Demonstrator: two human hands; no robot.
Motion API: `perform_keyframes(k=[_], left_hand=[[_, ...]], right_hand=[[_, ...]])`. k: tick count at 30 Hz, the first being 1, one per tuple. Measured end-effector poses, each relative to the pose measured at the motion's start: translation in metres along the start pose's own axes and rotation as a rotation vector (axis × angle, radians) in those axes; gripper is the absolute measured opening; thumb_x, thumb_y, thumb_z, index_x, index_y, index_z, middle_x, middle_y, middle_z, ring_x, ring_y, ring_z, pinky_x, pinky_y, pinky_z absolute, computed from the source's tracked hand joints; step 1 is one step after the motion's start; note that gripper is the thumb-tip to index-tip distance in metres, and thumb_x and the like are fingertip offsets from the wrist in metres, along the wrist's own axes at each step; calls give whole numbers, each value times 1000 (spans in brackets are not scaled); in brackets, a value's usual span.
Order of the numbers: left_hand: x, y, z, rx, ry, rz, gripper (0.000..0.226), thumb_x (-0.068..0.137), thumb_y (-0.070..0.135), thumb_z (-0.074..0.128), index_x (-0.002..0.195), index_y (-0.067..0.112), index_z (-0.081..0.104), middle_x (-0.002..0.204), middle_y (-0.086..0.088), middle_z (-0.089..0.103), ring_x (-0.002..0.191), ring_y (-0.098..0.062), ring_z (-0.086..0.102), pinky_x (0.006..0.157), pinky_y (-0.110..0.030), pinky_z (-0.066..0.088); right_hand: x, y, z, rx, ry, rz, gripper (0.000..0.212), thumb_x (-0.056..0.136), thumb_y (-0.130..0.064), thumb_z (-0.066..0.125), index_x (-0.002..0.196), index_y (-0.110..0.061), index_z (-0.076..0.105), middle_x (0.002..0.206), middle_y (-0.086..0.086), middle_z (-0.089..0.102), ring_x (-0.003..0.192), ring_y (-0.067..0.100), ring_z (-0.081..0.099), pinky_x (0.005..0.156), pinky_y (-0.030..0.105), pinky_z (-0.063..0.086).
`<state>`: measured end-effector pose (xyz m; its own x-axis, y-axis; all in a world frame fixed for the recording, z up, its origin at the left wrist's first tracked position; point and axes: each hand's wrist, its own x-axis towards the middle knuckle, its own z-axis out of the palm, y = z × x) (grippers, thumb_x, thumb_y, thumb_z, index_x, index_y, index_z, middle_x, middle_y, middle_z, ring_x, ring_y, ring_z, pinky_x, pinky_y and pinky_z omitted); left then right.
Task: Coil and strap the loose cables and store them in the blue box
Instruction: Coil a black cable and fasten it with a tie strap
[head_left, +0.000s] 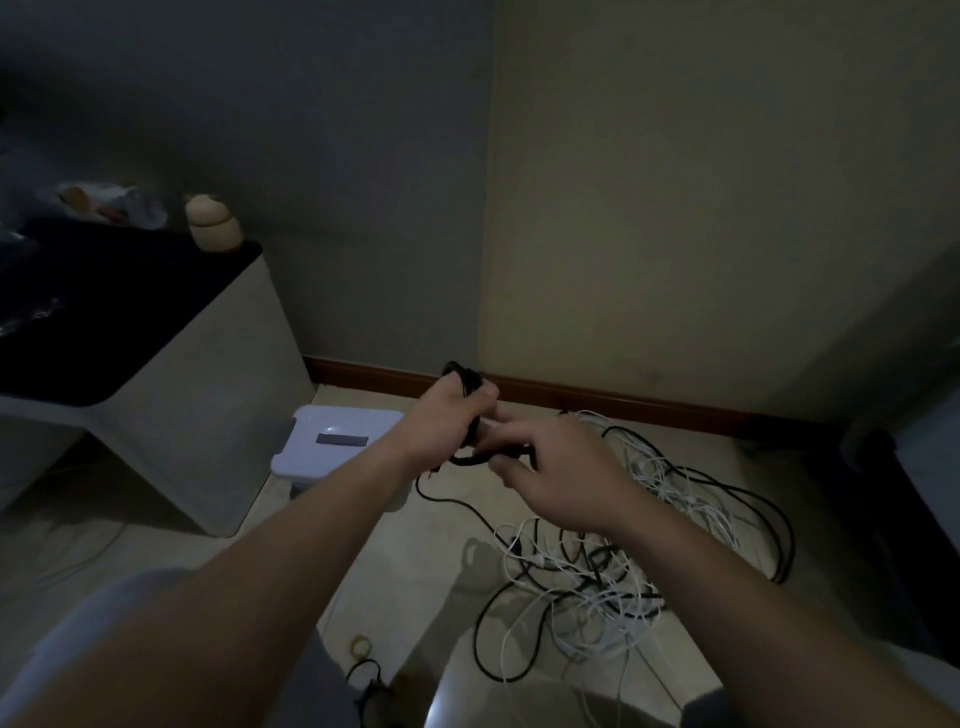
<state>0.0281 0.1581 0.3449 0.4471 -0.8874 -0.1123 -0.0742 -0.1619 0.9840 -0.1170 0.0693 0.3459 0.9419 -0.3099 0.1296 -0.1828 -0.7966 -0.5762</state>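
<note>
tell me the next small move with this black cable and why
Probably wrap another loop onto the coil: the left hand grips a partly wound black cable, the right hand pinches its strand, and its tail trails down to the floor.

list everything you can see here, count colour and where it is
black cable: one, black, partly coiled in the left hand, its tail trailing to the floor
loose cables: tangled heap, count unclear, white and black, floor at right
box: one, pale blue, lid on, floor beside the cabinet
cabinet: one, white with a black top, left
figurine: one, beige, back corner of the cabinet top
ring: one, yellowish, floor near the bottom edge
left hand: one, grips the coil
right hand: one, pinches the black cable just below the coil
</note>
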Motion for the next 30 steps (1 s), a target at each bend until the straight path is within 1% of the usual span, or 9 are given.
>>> perform_keyframes(k=[2, 5, 8, 11, 14, 19, 21, 25, 30], left_hand=[[-3, 0, 2, 81, -73, -14, 34, 105, 21, 48, 74, 12, 59, 66, -1, 64, 59, -15, 60, 63, -32, 46], [-7, 1, 9, 90, -222, -124, 39, 106, 32, 45, 89, 7, 69, 70, -12, 72, 50, -19, 62, 53, -30, 42], [-9, 1, 14, 13, -271, -206, 44, 107, 34, 36, 90, 2, 60, 60, -14, 65, 40, -17, 51, 52, -32, 33], [-12, 8, 15, -187, -388, -296, 63, 105, 52, 24, 96, -1, 56, 56, -13, 57, 38, -17, 42, 45, -29, 33], [-14, 14, 13, -299, -483, -288, 53, 102, 45, 24, 99, 1, 54, 50, -9, 48, 34, -15, 34, 43, -28, 26], [-17, 20, 10, -348, -525, -321, 34, 102, 30, 31, 91, 7, 54, 46, 3, 33, 35, -10, 24, 46, -29, 19], [-19, 23, 11, -397, -557, -329, 29, 103, 28, 34, 90, 11, 53, 46, 6, 31, 34, -8, 24, 43, -24, 23], [-23, 30, 10, -548, -573, -295, 26, 101, 31, 36, 89, 13, 51, 42, 9, 31, 31, -4, 26, 40, -21, 30], [-24, 35, 7, -728, -526, -246, 24, 98, 31, 39, 86, 15, 52, 38, 10, 30, 29, -5, 24, 42, -21, 31]], right_hand=[[1, 2, -4, 66, 96, 23, 10, 86, -33, 72, 92, -38, 66, 93, -20, 71, 86, -1, 65, 77, 35, 54], [3, 7, -12, 42, 201, 68, 30, 75, -43, 79, 83, -34, 51, 74, -17, 65, 73, -1, 60, 65, 34, 51], [2, 13, -23, -82, 297, 165, 49, 58, -71, 72, 79, -34, 47, 63, -15, 60, 60, 0, 55, 53, 29, 45], [2, 21, -32, -211, 334, 258, 62, 50, -88, 60, 73, -33, 44, 61, -12, 57, 58, 3, 52, 52, 29, 40], [2, 30, -34, -105, 288, 267, 55, 58, -81, 60, 75, -30, 48, 65, -10, 56, 60, 5, 50, 54, 32, 38], [4, 45, -31, 253, 241, 147, 15, 89, -35, 71, 84, -26, 61, 74, -8, 62, 68, 3, 56, 65, 31, 46], [4, 52, -30, 299, 248, 166, 21, 90, -39, 70, 81, -23, 61, 69, -10, 59, 64, 4, 53, 64, 32, 43], [4, 61, -23, 413, 193, 245, 54, 84, -72, 51, 70, -20, 49, 59, -14, 42, 56, 4, 38, 60, 32, 32], [7, 62, -7, 633, 102, 232, 49, 96, -58, 39, 75, -14, 47, 63, 3, 43, 59, 16, 41, 64, 37, 33]])
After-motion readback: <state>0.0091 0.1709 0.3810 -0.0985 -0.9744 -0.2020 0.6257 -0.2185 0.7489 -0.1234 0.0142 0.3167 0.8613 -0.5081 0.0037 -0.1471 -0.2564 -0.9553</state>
